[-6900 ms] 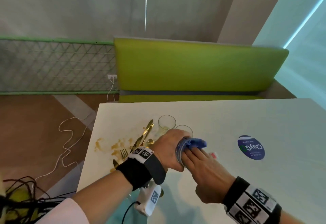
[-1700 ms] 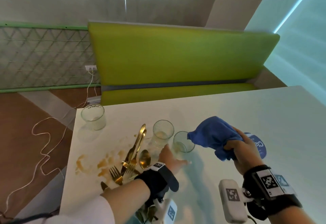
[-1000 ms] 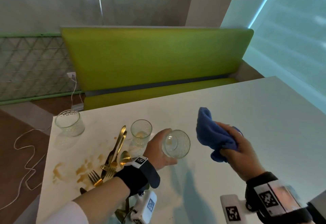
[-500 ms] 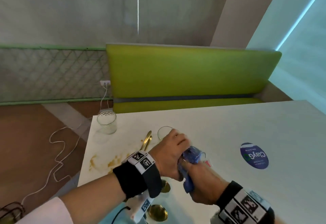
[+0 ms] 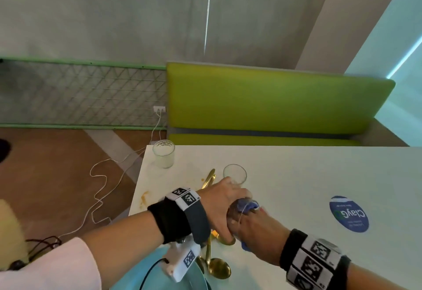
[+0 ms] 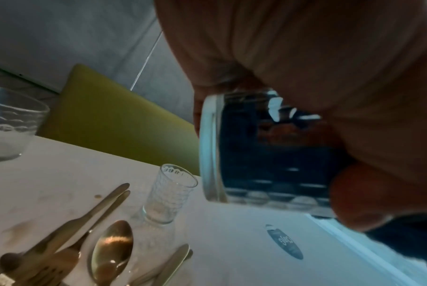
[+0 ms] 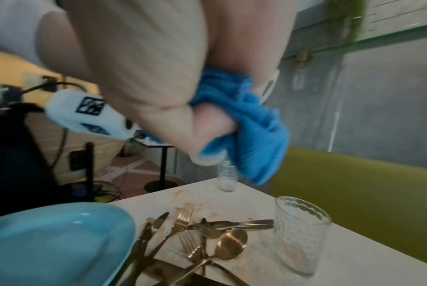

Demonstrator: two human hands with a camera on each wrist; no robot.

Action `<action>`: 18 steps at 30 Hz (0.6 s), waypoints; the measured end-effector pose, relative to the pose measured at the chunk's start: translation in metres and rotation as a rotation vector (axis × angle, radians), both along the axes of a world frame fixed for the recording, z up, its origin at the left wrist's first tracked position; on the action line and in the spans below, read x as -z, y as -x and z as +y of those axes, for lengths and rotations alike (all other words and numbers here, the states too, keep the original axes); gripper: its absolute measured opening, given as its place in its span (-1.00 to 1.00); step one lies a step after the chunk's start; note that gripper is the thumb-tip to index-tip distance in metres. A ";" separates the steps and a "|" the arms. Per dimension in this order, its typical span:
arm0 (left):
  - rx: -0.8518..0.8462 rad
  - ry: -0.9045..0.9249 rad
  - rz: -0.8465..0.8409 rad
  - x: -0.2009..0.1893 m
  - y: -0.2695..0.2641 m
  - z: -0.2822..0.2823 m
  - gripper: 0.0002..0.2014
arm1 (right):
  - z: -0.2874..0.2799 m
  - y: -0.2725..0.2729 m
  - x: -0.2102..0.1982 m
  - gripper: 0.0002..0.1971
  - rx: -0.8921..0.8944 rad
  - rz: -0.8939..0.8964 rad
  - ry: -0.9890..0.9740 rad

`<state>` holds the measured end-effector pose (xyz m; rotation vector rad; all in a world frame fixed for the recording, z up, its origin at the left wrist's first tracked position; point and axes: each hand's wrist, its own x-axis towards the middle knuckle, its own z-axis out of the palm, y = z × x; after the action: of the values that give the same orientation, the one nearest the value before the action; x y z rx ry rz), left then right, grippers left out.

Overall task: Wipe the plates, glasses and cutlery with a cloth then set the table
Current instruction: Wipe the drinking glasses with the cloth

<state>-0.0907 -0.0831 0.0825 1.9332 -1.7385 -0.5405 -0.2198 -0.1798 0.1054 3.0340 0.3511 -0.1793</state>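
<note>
My left hand grips a clear textured glass tipped on its side above the white table. My right hand holds a blue cloth pushed into the glass's mouth; blue shows through the glass wall. A second glass stands just behind my left hand, and a third glass stands at the table's far left corner. Gold cutlery lies in a pile on the table's left side, beside a blue plate.
Brown stains mark the table near its left edge. A round blue sticker lies on the table to the right. A green bench runs behind the table. White cable trails on the floor at the left.
The cloth has gone deeper into the glass since half a second ago; both hands stay joined at the glass. Earlier the hands were apart, cloth held beside the glass.
</note>
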 end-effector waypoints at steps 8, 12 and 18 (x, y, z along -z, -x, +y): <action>-0.076 0.240 -0.342 0.012 0.007 0.007 -0.15 | 0.003 -0.004 -0.007 -0.71 0.563 0.301 -1.239; -0.072 0.080 -0.150 -0.002 0.009 0.012 -0.23 | 0.003 0.003 -0.006 -0.82 0.360 0.429 -0.938; -0.088 -0.051 0.014 -0.015 0.011 0.015 -0.27 | 0.011 0.004 -0.005 -0.60 -0.034 -0.086 -0.064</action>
<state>-0.1015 -0.0681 0.0973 2.0261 -1.6369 -0.5705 -0.2238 -0.1692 0.1103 3.0839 0.4086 -0.0356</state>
